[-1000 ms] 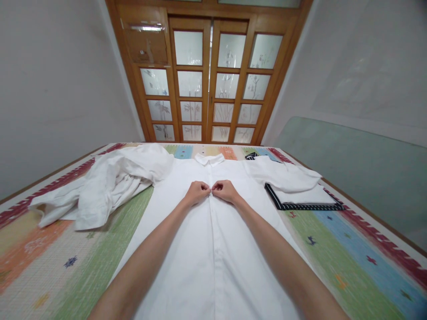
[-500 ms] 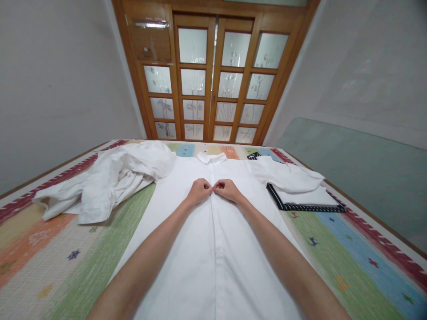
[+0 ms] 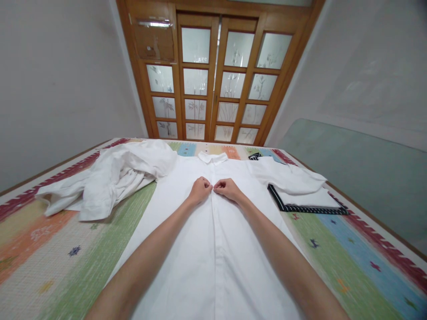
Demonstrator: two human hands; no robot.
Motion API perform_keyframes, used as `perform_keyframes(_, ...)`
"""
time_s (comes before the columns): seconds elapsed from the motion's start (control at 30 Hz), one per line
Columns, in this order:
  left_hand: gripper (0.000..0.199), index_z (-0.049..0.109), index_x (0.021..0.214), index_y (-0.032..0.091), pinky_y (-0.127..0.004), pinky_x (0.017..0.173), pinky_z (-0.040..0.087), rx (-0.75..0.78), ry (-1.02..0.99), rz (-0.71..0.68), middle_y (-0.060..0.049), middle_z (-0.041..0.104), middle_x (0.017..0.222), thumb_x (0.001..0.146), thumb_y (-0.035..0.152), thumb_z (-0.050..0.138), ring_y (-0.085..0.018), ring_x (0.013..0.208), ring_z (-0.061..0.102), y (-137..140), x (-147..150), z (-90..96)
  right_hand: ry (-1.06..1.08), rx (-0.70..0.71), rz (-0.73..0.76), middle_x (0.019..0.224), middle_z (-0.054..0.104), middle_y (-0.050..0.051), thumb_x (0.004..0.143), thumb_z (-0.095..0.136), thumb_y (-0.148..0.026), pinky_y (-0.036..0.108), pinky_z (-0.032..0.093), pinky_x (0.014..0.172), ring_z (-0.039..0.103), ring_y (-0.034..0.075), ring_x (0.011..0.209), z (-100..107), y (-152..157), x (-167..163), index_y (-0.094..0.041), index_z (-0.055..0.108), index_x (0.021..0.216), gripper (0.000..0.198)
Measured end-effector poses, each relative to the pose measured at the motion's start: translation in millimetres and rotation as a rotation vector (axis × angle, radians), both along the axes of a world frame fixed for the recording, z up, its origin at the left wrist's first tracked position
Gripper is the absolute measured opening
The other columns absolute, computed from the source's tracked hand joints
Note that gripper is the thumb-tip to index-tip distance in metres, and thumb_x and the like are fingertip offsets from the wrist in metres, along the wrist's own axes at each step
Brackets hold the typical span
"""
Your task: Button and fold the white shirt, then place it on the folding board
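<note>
Left hand (image 3: 201, 190) and right hand (image 3: 227, 189): both curled, thumb and fingers pinching the shirt's front strip (image 3: 219, 249), tips nearly meeting a little below the collar (image 3: 212, 158). Button, if any, hidden behind the fingertips; can't tell whether it's through. Shirt (image 3: 187, 249) lies face up, collar at the far end, front strip running down the middle; forearms cover part of both front panels. Nothing lies on the strip apart from the hands. Left side: white bundle (image 3: 128, 166), rumpled, up against the shirt's shoulder; can't tell if it's sleeve or a separate piece. Right side: short sleeve (image 3: 293, 178) lies over a folded white piece with black striped trim (image 3: 310, 209); a small black-and-white bit (image 3: 255, 156) shows beyond that shoulder. All on a patterned cover (image 3: 110, 240). Beyond: pale green panel (image 3: 353, 173) to the right, wood-framed glass doors (image 3: 213, 71) ahead. Vs 1 s ago: both hands at the same spot on the strip, left fist turned a touch more upright; shirt and side pieces unmoved, whole view just shifted slightly.
</note>
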State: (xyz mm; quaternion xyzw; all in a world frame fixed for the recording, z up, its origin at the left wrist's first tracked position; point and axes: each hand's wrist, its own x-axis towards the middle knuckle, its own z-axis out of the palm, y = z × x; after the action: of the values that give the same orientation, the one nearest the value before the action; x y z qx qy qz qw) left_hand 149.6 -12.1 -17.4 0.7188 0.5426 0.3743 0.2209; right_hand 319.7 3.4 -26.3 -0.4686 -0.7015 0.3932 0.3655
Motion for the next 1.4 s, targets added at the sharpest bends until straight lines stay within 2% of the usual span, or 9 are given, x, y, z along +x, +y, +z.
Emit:
perform_keyframes(0.33,0.021,0.061,0.056,0.016,-0.026,0.081,0.046,-0.077,0.028,0.047,-0.005,0.067,0.091,0.077,0.014,0.057,-0.014,0.084,0.061,2,6,1.1,0.039,-0.035,-0.010,0.058,0.065,-0.001,0.060,0.071,-0.023,0.022,0.040,0.053,0.053,0.010,0.054,1,0,-1,-0.013,0.071,0.069,0.013)
perform_keyframes(0.6,0.023,0.059,0.058,0.017,-0.027,0.083,0.044,-0.074,0.105,0.032,-0.005,0.065,0.093,0.080,0.016,0.053,-0.017,0.092,0.060,3,6,0.9,-0.089,0.023,-0.011,0.059,0.066,-0.001,0.065,0.070,-0.025,0.022,0.040,0.056,0.053,0.011,0.055,6,-2,1,-0.015,0.072,0.070,0.012)
perform_keyframes(0.87,0.021,0.061,0.061,0.018,-0.029,0.087,0.045,-0.035,0.067,0.022,-0.005,0.064,0.093,0.080,0.018,0.054,-0.017,0.093,0.059,1,4,0.7,-0.150,0.031,-0.048,0.062,0.067,-0.001,0.071,0.062,-0.020,0.022,0.041,0.060,0.056,0.012,0.059,6,0,-3,-0.016,0.068,0.067,0.009)
perform_keyframes(1.0,0.017,0.061,0.063,0.019,-0.031,0.089,0.045,0.012,0.041,0.042,-0.005,0.063,0.094,0.079,0.016,0.055,-0.018,0.094,0.059,2,5,-2.3,-0.202,0.083,-0.076,0.063,0.067,0.000,0.074,0.058,-0.018,0.022,0.040,0.061,0.057,0.012,0.061,5,0,-6,-0.016,0.065,0.066,0.010)
perform_keyframes(1.27,0.015,0.064,0.065,0.019,-0.037,0.095,0.045,0.098,0.118,0.042,-0.007,0.062,0.098,0.078,0.015,0.057,-0.021,0.099,0.057,2,4,-8.0,-0.320,0.206,-0.085,0.067,0.067,0.000,0.075,0.059,-0.018,0.022,0.037,0.061,0.056,0.013,0.064,4,-1,-7,-0.016,0.063,0.070,0.008)
perform_keyframes(1.4,0.015,0.066,0.069,0.017,-0.038,0.096,0.044,0.076,0.165,0.035,-0.009,0.062,0.102,0.080,0.015,0.057,-0.022,0.102,0.057,1,3,-6.1,-0.276,0.194,-0.076,0.063,0.065,-0.001,0.074,0.058,-0.017,0.022,0.037,0.059,0.054,0.012,0.060,4,-1,-4,-0.016,0.064,0.068,0.008)
